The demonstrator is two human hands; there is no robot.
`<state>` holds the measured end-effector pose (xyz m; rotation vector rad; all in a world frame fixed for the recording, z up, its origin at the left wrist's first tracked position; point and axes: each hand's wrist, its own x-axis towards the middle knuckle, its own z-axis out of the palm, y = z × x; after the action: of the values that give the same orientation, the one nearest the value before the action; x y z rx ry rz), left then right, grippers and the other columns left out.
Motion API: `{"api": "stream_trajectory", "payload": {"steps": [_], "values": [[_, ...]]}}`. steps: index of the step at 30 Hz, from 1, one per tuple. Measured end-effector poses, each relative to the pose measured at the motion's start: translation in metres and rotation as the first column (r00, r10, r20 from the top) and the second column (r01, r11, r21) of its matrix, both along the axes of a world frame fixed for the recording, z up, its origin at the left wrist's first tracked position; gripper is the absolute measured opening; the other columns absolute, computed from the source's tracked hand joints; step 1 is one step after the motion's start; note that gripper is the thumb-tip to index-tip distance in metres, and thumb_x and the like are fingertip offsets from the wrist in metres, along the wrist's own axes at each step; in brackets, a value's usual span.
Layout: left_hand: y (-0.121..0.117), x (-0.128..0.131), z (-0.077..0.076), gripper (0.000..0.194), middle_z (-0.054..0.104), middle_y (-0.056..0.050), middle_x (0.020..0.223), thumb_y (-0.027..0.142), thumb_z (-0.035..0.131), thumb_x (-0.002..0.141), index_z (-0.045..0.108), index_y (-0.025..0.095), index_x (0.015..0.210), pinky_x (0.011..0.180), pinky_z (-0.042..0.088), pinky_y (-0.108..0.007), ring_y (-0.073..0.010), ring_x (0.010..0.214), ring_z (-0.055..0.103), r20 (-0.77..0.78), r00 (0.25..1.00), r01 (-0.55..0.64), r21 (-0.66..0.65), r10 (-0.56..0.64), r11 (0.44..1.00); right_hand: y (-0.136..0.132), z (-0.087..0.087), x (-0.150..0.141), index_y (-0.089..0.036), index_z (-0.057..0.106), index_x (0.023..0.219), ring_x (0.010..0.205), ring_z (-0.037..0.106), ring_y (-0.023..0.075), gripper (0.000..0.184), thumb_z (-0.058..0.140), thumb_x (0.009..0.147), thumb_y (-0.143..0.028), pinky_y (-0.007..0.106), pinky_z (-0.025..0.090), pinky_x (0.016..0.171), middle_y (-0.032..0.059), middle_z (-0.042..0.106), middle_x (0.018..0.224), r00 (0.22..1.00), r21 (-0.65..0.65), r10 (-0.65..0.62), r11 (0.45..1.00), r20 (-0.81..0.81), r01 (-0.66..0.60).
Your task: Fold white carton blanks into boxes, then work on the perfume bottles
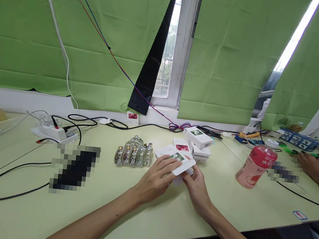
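Between my two hands is a small white box (173,157) with a green-and-white flower picture, its end flap (184,167) standing open toward me. My left hand (156,178) grips the box from the left, fingers across its top. At the flap end, my right hand (199,188) pinches the box's right side; its fingertips are partly hidden. Just behind lie more small white boxes, one with a red picture (181,147) and one with a green picture (199,137) on top of a stack. Left of my hands stand several clear, shiny small bottles (133,154) packed close together.
A pink drink bottle (254,165) stands to the right. Another person's hands (315,168) are at the far right, near a blue rack (300,140). A white power strip (54,133) and black cables lie left, beside a blurred dark object (76,169). Table edge (267,228) runs in front.
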<state>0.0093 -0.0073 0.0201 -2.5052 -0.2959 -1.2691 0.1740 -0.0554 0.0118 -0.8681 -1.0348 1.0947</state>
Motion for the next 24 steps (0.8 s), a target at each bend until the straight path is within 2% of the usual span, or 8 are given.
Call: {"api": "stream_trajectory", "payload": {"steps": [5,8,13,20,24], "values": [[0.0,0.0,-0.001,0.056,0.068,-0.012,0.128,-0.002,0.05,0.085,0.048,0.016,0.139,0.11,0.047,-0.049,-0.023,0.126,0.058,-0.038,0.999,-0.025,-0.033,0.024,0.999,0.004,-0.003,0.002,-0.021,0.059,0.119,0.076,0.063,0.0183,0.048,0.077,0.078,-0.039,0.028,0.053,0.062,0.0056,0.071,0.101,0.999,-0.009,0.007,1.0,-0.04,-0.007],[-0.001,0.0,-0.002,0.056,0.065,-0.013,0.131,-0.002,0.051,0.084,0.048,0.016,0.137,0.112,0.045,-0.051,-0.0242,0.129,0.056,-0.053,0.998,-0.037,-0.053,0.034,0.998,0.007,-0.004,0.004,-0.02,0.062,0.111,0.069,0.059,0.0149,0.041,0.078,0.078,-0.037,0.027,0.051,0.06,0.003,0.069,0.091,0.999,-0.008,-0.007,1.0,-0.054,0.007],[-0.001,0.001,-0.003,0.052,0.06,-0.016,0.136,0.001,0.053,0.085,0.05,0.017,0.134,0.113,0.044,-0.054,-0.0272,0.134,0.051,-0.07,0.997,-0.049,-0.102,0.042,0.994,0.009,-0.005,0.006,-0.017,0.067,0.095,0.066,0.056,0.0151,0.034,0.08,0.074,-0.039,0.029,0.05,0.06,0.0021,0.067,0.081,0.997,-0.054,-0.066,0.996,-0.044,0.064],[-0.005,0.001,0.002,0.048,0.056,-0.016,0.137,0.004,0.055,0.085,0.053,0.02,0.129,0.109,0.048,-0.055,-0.03,0.134,0.049,-0.08,0.995,-0.08,-0.201,0.065,0.976,0.015,-0.009,0.011,-0.015,0.071,0.096,0.07,0.062,0.0182,0.036,0.08,0.072,-0.041,0.032,0.051,0.064,0.0072,0.073,0.089,0.997,-0.115,-0.065,0.992,-0.05,0.059],[-0.005,0.0,0.001,0.048,0.053,-0.016,0.139,0.005,0.055,0.085,0.053,0.02,0.131,0.108,0.049,-0.052,-0.0306,0.135,0.048,-0.081,0.994,-0.089,-0.235,0.072,0.968,0.016,-0.011,0.012,-0.016,0.071,0.092,0.067,0.061,0.0169,0.035,0.082,0.071,-0.041,0.03,0.05,0.061,0.0052,0.071,0.081,0.997,-0.132,-0.048,0.99,-0.067,0.039]]}}
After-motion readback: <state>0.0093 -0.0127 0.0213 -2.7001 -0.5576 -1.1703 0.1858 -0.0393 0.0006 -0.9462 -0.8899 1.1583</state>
